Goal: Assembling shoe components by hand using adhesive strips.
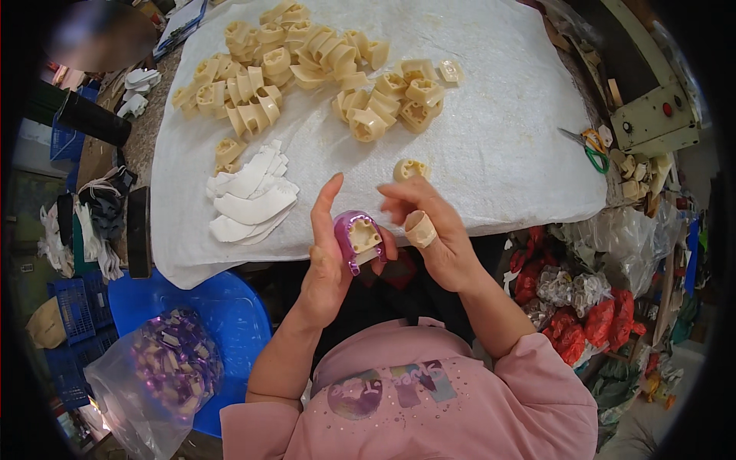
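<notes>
My left hand (316, 272): fingers curled round one purple piece (344, 231) with cream insert (363, 234), at the tabletop's (491, 153) near edge. My right hand (441, 241): beside it, fingers bent, blurred; whether pinching, I cannot tell. Beyond: curved white strips (251, 201); farther, cream moulded pieces (276, 61), heaped.

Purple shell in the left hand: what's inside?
A cream insert sits inside the purple shell. The insert's back and the shell's far side face away from the camera, so can't be seen.

Pink shirt (491, 406) — short-sleeved, lettered, beige thumb wrap (419, 228)
</notes>
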A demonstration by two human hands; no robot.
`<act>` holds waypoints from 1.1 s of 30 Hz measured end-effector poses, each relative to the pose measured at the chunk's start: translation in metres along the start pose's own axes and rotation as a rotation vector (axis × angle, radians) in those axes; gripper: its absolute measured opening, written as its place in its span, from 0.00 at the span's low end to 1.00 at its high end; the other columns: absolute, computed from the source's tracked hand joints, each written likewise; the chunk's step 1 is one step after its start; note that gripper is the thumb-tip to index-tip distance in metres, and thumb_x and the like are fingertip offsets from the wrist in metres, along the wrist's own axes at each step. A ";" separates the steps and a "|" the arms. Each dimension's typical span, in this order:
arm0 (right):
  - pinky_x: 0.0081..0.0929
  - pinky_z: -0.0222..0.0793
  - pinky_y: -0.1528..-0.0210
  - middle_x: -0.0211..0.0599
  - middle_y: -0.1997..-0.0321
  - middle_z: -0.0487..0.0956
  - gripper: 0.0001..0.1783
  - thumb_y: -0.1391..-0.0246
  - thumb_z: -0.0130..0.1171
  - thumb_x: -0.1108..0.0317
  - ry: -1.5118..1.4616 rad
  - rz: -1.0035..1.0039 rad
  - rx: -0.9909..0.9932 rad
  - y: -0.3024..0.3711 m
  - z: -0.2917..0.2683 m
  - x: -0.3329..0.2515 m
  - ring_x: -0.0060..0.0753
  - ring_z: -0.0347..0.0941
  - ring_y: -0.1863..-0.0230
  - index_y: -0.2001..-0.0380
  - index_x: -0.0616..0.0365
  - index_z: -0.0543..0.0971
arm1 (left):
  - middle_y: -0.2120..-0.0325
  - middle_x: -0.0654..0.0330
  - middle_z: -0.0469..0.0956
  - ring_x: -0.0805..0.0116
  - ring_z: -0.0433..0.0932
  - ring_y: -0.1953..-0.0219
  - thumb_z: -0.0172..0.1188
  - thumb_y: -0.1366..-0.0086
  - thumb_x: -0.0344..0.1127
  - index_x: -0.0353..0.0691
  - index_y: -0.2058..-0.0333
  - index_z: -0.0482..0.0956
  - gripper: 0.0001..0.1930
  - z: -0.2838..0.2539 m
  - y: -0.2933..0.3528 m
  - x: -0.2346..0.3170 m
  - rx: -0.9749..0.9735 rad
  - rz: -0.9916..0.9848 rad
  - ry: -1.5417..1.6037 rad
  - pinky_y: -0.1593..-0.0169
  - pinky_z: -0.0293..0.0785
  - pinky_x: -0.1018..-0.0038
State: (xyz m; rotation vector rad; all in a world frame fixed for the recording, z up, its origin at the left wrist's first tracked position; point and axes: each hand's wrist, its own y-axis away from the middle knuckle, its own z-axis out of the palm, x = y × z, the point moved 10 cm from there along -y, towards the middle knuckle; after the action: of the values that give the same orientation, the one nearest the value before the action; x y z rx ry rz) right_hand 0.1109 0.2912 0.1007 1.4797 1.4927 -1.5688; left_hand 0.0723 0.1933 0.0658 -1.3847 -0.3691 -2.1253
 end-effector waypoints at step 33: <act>0.13 0.52 0.79 0.25 0.75 0.71 0.11 0.42 0.52 0.66 -0.667 0.646 -0.060 0.021 0.034 0.052 0.11 0.57 0.80 0.61 0.62 0.75 | 0.73 0.56 0.73 0.67 0.70 0.74 0.30 0.30 0.57 0.38 0.47 0.63 0.29 -0.002 0.018 -0.031 0.072 -0.300 0.384 0.72 0.65 0.75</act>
State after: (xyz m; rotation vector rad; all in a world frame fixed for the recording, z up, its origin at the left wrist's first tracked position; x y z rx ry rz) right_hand 0.1038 0.2703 0.0393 1.0784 0.5930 -1.3811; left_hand 0.0904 0.1876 0.0357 -0.8943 -0.5154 -2.5300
